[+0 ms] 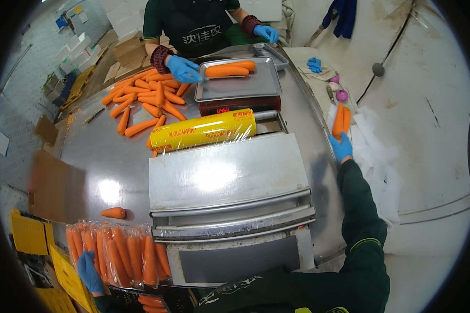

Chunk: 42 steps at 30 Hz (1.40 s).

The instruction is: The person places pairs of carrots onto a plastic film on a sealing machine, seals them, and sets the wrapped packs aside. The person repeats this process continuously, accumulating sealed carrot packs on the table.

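At the right side of the steel table, my right hand, in a blue glove, holds a pair of carrots with their tips pointing away from me. My left hand, also gloved in blue, touches the left side of the film-wrapped carrots at the near left corner. Whether its fingers grip a pack cannot be told. Between my arms stands a metal film-wrapping machine. A roll of yellow-labelled cling film lies at its far end. One loose carrot rests beyond the packs.
Across the table, a co-worker's gloved hands are beside a metal tray with two carrots, set on a scale. Loose carrots are heaped at left near a knife. Yellow crates and a black crate sit below.
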{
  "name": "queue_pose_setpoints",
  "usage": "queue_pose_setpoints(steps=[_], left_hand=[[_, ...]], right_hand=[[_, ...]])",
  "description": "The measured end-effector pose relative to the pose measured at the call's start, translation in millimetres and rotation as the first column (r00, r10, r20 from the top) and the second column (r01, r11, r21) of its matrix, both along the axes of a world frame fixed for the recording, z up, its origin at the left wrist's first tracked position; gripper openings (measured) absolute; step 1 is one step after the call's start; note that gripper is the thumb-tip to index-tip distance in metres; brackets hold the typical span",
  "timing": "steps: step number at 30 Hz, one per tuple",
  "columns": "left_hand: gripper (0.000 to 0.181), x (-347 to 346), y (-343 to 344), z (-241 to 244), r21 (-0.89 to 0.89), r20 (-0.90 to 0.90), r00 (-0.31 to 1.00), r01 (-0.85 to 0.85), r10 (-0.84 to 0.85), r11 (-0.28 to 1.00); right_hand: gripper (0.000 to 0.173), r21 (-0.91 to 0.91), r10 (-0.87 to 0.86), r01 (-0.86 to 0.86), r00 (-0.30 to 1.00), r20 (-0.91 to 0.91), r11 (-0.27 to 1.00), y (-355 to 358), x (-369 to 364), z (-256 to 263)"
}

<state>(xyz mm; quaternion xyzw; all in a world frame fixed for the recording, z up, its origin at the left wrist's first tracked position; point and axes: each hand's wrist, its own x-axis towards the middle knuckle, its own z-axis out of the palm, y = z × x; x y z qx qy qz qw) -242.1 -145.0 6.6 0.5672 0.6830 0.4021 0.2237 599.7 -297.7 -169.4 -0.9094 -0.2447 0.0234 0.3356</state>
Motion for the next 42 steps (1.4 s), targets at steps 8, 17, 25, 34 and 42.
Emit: queue_pose_setpoints(steps=[8,17,25,34,42], left_hand=[[0.022,34.5,-32.0,7.3,-0.150,-0.154,0.985,0.056,-0.080,0.987],[0.025,82.0,-59.8,27.2,-0.200,-0.174,0.985,-0.028,-0.007,0.979],[0.020,85.4,-65.4,17.3,-0.195,-0.049,0.997,0.057,-0.067,0.979],[0.020,150.8,-47.4,-16.2,-0.186,0.097,0.941,0.336,-0.324,0.923],[0.019,204.7,-26.5,-51.9,-0.044,0.060,0.844,0.536,-0.533,0.843]], right_hand=[[0.116,-0.116,-0.334,0.318,0.930,-0.156,0.941,30.1,157.0,-59.1],[0.106,-0.400,-0.362,0.297,0.927,-0.097,0.867,63.6,167.4,-67.2],[0.067,0.455,0.288,0.292,0.471,-0.834,0.841,-15.4,155.4,-17.8],[0.099,0.152,0.937,-0.930,0.311,-0.161,0.335,90.9,-130.8,150.8],[0.095,-0.334,0.975,-0.933,-0.064,-0.213,-0.134,155.1,-304.8,133.7]])
